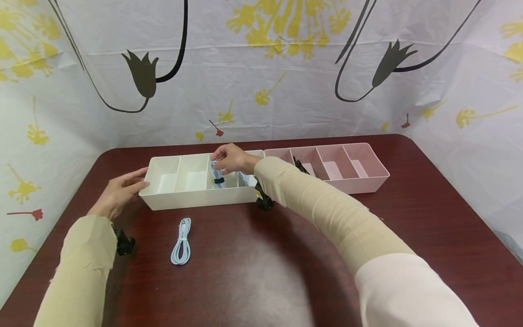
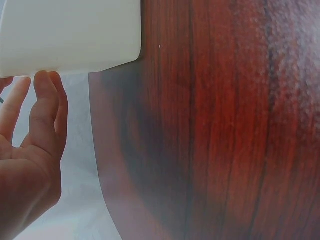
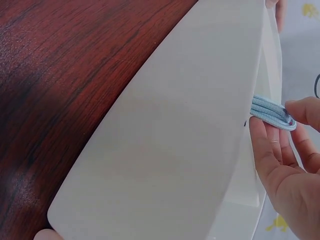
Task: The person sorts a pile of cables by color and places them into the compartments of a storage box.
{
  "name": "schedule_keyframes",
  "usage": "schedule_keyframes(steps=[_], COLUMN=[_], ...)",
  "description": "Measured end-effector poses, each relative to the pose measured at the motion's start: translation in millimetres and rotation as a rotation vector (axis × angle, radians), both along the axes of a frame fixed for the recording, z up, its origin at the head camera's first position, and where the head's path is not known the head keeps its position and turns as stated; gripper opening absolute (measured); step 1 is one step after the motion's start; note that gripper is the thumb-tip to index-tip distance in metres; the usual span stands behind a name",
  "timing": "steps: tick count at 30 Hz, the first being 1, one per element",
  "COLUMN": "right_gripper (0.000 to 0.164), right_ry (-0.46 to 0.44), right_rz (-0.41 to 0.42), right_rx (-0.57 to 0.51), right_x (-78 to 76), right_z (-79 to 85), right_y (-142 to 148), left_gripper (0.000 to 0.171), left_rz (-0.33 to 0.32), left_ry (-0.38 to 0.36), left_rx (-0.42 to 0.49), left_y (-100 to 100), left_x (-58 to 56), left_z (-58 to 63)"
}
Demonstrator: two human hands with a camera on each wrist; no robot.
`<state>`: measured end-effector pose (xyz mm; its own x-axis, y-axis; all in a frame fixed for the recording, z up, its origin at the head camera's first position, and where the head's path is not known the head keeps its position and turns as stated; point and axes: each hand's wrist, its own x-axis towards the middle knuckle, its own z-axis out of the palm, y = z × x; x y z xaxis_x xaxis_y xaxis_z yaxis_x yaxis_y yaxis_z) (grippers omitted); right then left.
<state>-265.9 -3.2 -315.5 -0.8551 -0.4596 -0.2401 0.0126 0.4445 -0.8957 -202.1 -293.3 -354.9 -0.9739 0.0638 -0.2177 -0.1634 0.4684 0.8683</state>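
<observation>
Nearest, a pale-blue looped cord [image 1: 181, 241] lies on the red-brown wood-grain table [image 1: 282, 277]. At its ten o'clock, the left hand [image 1: 120, 190], fingers extended, gripping nothing, touches a white plastic tray [image 1: 204, 198]. At one o'clock, the right hand [image 1: 234, 160] pinches a black-banded pale-blue cord bundle [image 1: 216, 172], partly inside the tray's third compartment [image 1: 231, 180] from left.

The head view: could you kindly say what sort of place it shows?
Probably a screened-off tabletop workspace: a patterned sheet hangs behind the reddish-brown table, which bears a white tray and a pink tray.
</observation>
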Motion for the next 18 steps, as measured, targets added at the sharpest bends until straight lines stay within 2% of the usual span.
schedule_keyframes(steps=[18], right_gripper=[0.019], right_ry=[0.052], right_rz=[-0.007], right_rx=[0.039], right_x=[-2.4], right_z=[-2.4], right_y=[-0.4], left_gripper=[0.066], left_rz=[-0.003], left_ry=[-0.005], left_rx=[-0.008], left_y=[0.0], left_x=[-1.3], left_z=[-1.4])
